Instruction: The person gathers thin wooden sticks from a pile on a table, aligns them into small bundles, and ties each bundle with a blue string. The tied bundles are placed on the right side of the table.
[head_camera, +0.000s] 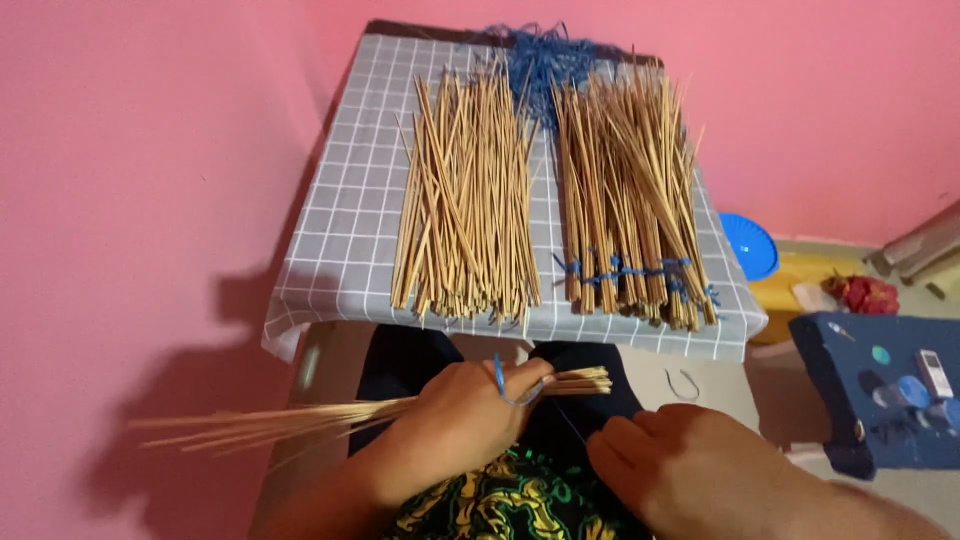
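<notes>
My left hand (465, 415) grips a small bundle of thin tan sticks (575, 381) that lies across my lap, its long ends fanning out to the left. A blue string (503, 385) loops over my left fingers and around the bundle. Just right of the bundle's end, my right hand (690, 465) has its fingers curled and seems to pinch a thin thread; what it holds is too fine to tell.
A table with a grey checked cloth (345, 230) stands ahead, carrying a loose pile of sticks (465, 200), a pile of blue-tied bundles (630, 210) and a tangle of blue string (545, 55). A dark blue stool (840, 400) and a blue bowl (750, 245) stand to the right. Pink walls surround.
</notes>
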